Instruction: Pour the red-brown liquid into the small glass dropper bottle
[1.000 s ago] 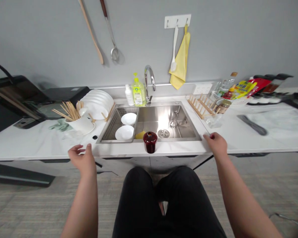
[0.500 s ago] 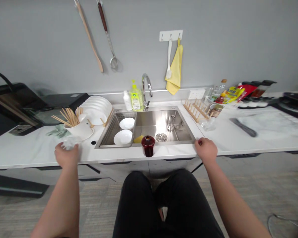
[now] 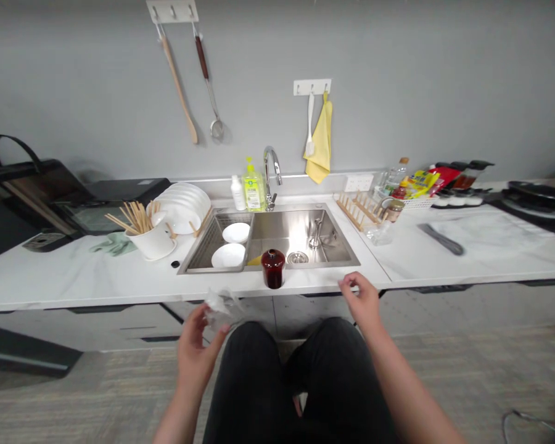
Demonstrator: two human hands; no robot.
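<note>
My left hand (image 3: 198, 342) is curled round a clear, crumpled piece of plastic (image 3: 222, 306), in front of the counter's edge and above my left knee. Its exact kind is unclear. To the right, my right hand (image 3: 361, 299) hovers at the counter's front edge, thumb and fingertips pinched together; whether anything small is between them is hidden. Between the two hands, a dark red glass bottle (image 3: 274, 270) with a short open neck stands upright on the counter, in front of the steel sink (image 3: 351, 250).
Two white bowls (image 3: 228, 255) sit in the sink's left basket, near the faucet (image 3: 268, 176). A white holder of chopsticks (image 3: 153, 242) and racked plates (image 3: 185, 200) stand left. On the right are a wooden rack (image 3: 357, 209), a glass jar (image 3: 392, 211) and a dark grey strip (image 3: 441, 239).
My left hand has moved right and toward me from beside the chopstick holder, carrying the clear plastic. My right hand has shifted left along the counter edge. The camera view has tilted slightly up.
</note>
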